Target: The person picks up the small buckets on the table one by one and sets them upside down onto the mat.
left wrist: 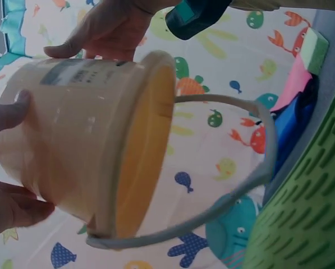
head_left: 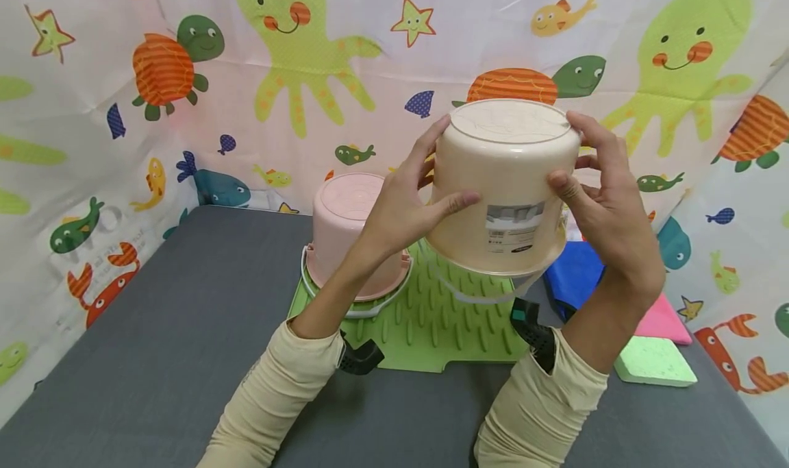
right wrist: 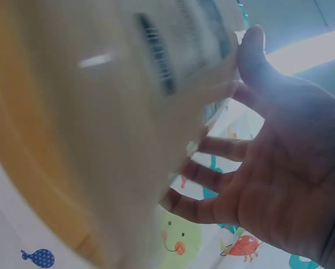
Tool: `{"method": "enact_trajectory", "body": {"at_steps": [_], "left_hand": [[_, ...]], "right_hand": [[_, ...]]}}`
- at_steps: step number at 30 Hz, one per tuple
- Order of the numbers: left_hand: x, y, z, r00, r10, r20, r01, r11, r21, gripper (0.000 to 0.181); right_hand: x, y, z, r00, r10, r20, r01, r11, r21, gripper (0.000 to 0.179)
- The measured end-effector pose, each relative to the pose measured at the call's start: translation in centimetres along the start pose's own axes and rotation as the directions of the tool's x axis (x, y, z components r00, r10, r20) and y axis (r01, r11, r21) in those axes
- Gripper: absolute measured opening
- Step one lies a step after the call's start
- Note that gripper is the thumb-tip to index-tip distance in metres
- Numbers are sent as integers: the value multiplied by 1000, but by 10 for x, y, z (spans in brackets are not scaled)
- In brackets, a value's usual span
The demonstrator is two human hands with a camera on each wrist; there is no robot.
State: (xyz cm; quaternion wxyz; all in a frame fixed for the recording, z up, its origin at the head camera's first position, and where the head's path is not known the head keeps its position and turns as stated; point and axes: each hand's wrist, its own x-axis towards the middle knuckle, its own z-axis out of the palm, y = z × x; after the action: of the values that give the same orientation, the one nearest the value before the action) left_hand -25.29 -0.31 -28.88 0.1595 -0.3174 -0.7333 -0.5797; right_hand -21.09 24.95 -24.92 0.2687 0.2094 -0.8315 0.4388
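A cream plastic bucket [head_left: 493, 166] is held upside down in the air, its base up and tilted toward me. My left hand [head_left: 407, 204] grips its left side, thumb on the front wall. On the other side my right hand [head_left: 616, 204] holds the wall with thumb and fingers. A printed label [head_left: 514, 227] faces me. The pale bail handle [left wrist: 271, 140] hangs loose below the rim. Beneath is a green ridged mat [head_left: 425, 358], where a pink bucket [head_left: 342, 238] stands upside down, its handle around its rim.
To the right lie a blue folded item [head_left: 573, 269], a pink flat item [head_left: 662, 323] and a light green sponge-like block [head_left: 656, 364]. A grey tabletop [head_left: 203, 303] runs up to a sea-animal curtain [head_left: 370, 64] at the back and sides.
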Motion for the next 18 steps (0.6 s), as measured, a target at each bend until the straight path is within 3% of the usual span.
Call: {"method": "enact_trajectory", "body": {"at_steps": [3, 8, 13, 18], "left_hand": [[0, -7, -1, 995, -94, 39, 92, 995, 49, 93], [3, -18, 4, 971, -211, 113, 200, 975, 100, 89], [5, -28, 7, 951, -241, 192, 221, 968, 116, 91], [5, -38, 9, 942, -262, 209, 242, 963, 117, 92]], "right_hand": [[0, 8, 1, 998, -1, 70, 9, 994, -109, 60], [-1, 20, 1, 986, -27, 162, 63, 972, -225, 56], [-2, 21, -4, 976, 51, 213, 8, 963, -268, 55], [0, 23, -5, 938, 165, 303, -73, 953, -294, 58]]}}
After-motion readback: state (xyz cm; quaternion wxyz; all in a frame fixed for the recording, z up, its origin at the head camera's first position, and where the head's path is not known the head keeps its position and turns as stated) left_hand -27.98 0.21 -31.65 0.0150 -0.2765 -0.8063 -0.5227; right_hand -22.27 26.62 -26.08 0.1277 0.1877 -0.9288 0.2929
